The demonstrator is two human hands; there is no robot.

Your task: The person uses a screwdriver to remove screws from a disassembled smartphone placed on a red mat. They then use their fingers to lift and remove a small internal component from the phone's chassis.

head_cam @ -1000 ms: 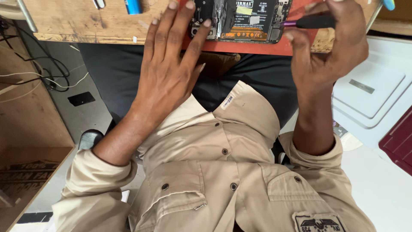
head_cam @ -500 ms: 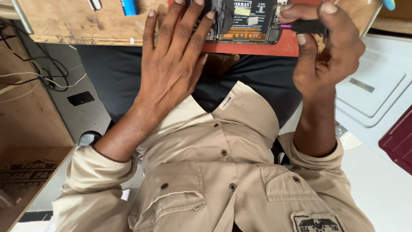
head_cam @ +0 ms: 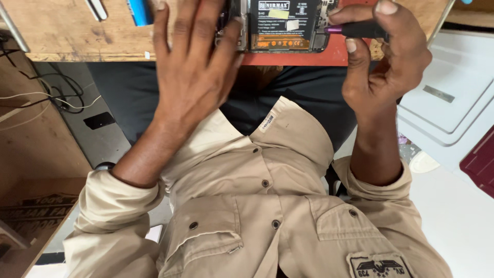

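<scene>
An opened phone (head_cam: 288,25) with its black battery showing lies on a red mat (head_cam: 303,56) at the front edge of a wooden bench (head_cam: 67,31). My left hand (head_cam: 193,67) lies flat with spread fingers, its fingertips on the phone's left side. My right hand (head_cam: 383,62) grips a thin black screwdriver (head_cam: 355,30) with a purple collar, whose tip points left into the phone's right edge. My beige shirt fills the lower part of the view.
A blue tool (head_cam: 139,11) and a white tool (head_cam: 96,9) lie on the bench at top left. Cables (head_cam: 56,95) hang under it. A white box (head_cam: 442,103) and a dark red thing (head_cam: 481,159) stand at the right.
The view has shifted so the phone and both hands sit further right and lower in frame. The left hand has slid left on the phone; the screwdriver tip stays at its right edge.
</scene>
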